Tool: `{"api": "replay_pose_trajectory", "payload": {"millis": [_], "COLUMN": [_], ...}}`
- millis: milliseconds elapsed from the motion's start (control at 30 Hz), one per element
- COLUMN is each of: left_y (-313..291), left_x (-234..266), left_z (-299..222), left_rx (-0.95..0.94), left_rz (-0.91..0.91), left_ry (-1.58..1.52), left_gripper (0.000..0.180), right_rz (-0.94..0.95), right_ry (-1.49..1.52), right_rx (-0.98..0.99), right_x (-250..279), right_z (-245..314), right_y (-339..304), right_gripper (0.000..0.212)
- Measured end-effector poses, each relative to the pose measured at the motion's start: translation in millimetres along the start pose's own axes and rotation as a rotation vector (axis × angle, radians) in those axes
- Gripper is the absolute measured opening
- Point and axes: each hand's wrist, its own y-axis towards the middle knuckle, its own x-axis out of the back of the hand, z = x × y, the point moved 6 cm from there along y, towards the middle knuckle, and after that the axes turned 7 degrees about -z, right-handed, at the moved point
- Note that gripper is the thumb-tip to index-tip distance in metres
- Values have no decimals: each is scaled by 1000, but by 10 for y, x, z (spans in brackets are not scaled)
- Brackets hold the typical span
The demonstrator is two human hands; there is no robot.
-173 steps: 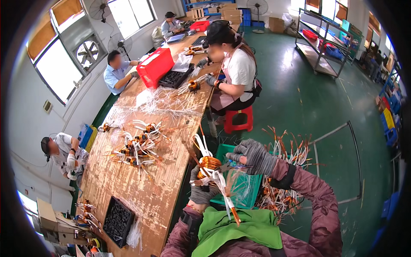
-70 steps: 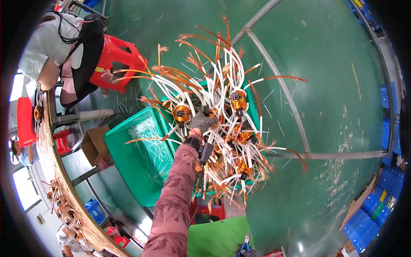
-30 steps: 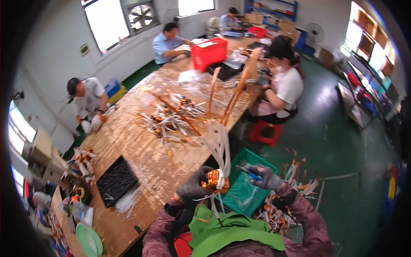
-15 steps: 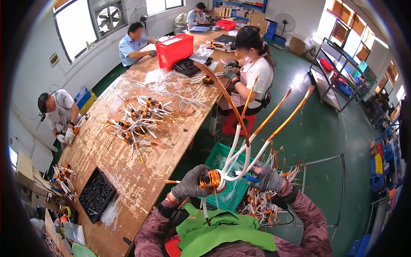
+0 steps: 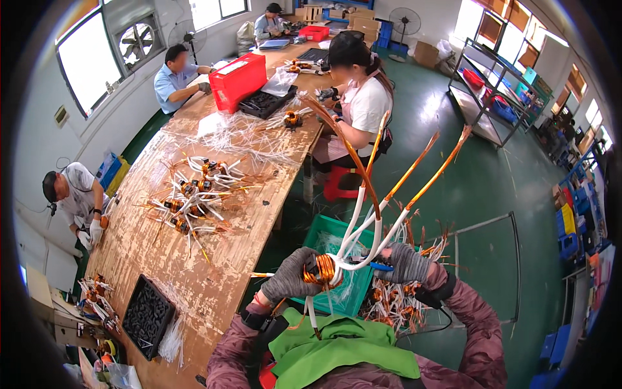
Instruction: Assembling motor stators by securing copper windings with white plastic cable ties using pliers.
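My gloved left hand (image 5: 289, 275) is closed round a copper-wound ring coil (image 5: 319, 269), held over my lap. From the coil several white-sleeved leads (image 5: 360, 217) rise up and away, ending in bare, frayed copper strands. My gloved right hand (image 5: 405, 264) is closed on a small blue-handled tool (image 5: 381, 266), beside the base of the leads. The tool's working end is too small to make out. Below the coil more white leads hang toward the green apron (image 5: 337, 347).
A green crate (image 5: 355, 292) with clear plastic strips stands below my hands, near a heap of coils (image 5: 396, 305). On the wooden table (image 5: 227, 259) lie a coil pile (image 5: 188, 194) and a black tray (image 5: 148, 318) of dark parts. Co-workers sit around the table.
The view has shifted slightly, so the table and co-workers sit further left. Both hands keep their hold, with the right hand and tool barely moved beside the leads.
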Motion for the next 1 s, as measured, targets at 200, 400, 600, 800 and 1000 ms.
{"api": "replay_pose_trajectory", "payload": {"millis": [200, 400, 600, 800, 1000], "left_y": [46, 77, 91, 82, 73], "left_x": [15, 13, -29, -45, -14], "left_z": [93, 83, 46, 93, 92], "left_rx": [-30, -29, -53, -71, -28], "left_rz": [-105, -75, 17, 8, -14], "left_ry": [43, 57, 41, 50, 77], "left_gripper": [65, 66, 67, 66, 64], "right_rz": [-8, -215, -196, -118, -67], "right_ry": [-345, -376, -158, -214, -234], "right_rx": [-55, 86, 138, 148, -21], "right_x": [-33, -8, 43, 62, -85], "right_z": [-36, -47, -124, -97, -88], "right_y": [-31, -49, -8, -1, -61], "right_gripper": [48, 48, 47, 43, 41]}}
